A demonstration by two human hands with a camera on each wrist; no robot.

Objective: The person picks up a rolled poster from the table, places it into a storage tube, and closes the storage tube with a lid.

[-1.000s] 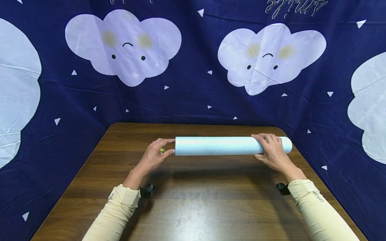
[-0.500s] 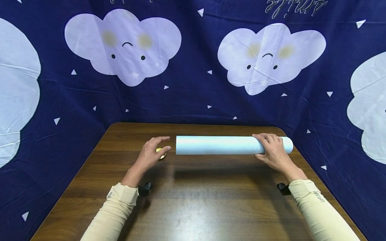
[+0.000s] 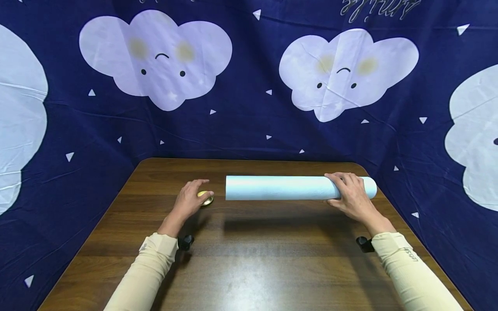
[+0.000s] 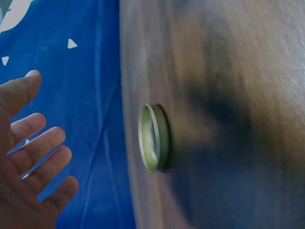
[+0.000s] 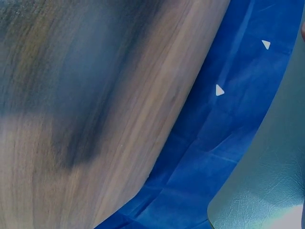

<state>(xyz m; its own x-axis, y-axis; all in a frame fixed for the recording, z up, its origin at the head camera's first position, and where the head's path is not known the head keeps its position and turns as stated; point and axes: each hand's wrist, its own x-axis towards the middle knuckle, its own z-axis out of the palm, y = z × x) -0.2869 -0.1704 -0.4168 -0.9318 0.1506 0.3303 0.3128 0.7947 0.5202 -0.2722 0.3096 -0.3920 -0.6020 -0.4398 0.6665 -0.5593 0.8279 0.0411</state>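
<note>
Left hand (image 3: 189,199) has let go, fingers relaxed above gold cap (image 3: 205,198); right hand (image 3: 349,194) grips roll (image 3: 278,188).

A dark brown wooden table (image 3: 249,259) with rounded far corners carries the things. Its grain runs left to right, and a soft sheen lies across the near middle of the top. Blue cloth printed with white clouds and triangles hangs close behind and at both sides of it. Lying directly on the wood toward ten o'clock from the table's middle is a small round gold-coloured lid (image 3: 205,198), low and flat. The left wrist view shows the lid (image 4: 153,138) as a shallow ring with a raised rim, resting on the wood near the table's edge. Its shadow falls on the wood just beside it.
</note>
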